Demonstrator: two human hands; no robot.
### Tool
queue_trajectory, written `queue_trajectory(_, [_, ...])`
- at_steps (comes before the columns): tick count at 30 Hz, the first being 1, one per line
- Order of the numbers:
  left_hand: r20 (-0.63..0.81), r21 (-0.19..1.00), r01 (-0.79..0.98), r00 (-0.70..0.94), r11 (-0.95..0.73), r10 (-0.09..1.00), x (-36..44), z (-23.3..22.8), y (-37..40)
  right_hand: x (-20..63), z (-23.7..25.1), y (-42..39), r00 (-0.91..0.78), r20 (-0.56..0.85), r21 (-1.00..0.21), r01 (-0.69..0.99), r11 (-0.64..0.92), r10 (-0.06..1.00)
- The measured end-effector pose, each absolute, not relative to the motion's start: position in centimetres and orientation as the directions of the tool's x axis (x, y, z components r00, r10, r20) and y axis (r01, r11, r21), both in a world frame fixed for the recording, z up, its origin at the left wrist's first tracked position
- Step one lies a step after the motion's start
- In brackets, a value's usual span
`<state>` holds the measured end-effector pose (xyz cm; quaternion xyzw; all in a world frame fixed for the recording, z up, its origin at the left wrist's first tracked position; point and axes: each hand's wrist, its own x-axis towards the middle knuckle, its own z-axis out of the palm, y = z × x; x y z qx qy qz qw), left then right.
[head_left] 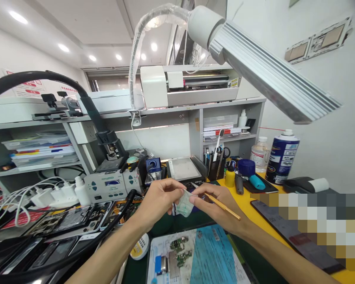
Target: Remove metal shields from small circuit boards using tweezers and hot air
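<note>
My left hand (162, 199) is closed, its thumb and fingertips pinching the upper edge of a small translucent plastic bag (183, 204) with greenish contents or print. My right hand (217, 203) grips the other side of the bag between thumb and finger. A slim gold-handled tool (226, 208) also lies in my right hand, its handle pointing down to the right; its working end is too small to identify. Below both hands, a blue and white work mat (215, 252) carries several small green circuit boards (183, 256) and a metal-coloured part with a blue tab (162, 263).
Phone parts (73, 219) and a thick black hose (85, 246) crowd the left. A soldering station (112, 185) stands behind them. At right are a pen holder (216, 167), a spray can (282, 157) and a dark flat panel (284, 225). A lamp (272, 67) hangs overhead.
</note>
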<state>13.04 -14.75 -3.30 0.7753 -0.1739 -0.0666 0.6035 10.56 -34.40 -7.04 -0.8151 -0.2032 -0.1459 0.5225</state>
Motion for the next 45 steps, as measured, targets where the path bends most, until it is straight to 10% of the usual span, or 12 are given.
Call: queue_trajectory(45, [0.320, 0.807, -0.480, 0.845, -0.344, -0.429, 13.3, -4.9, -15.3, 10.9, -7.7, -34.6, 0.877, 0.476, -0.801, 0.462, -0.380, 0.063])
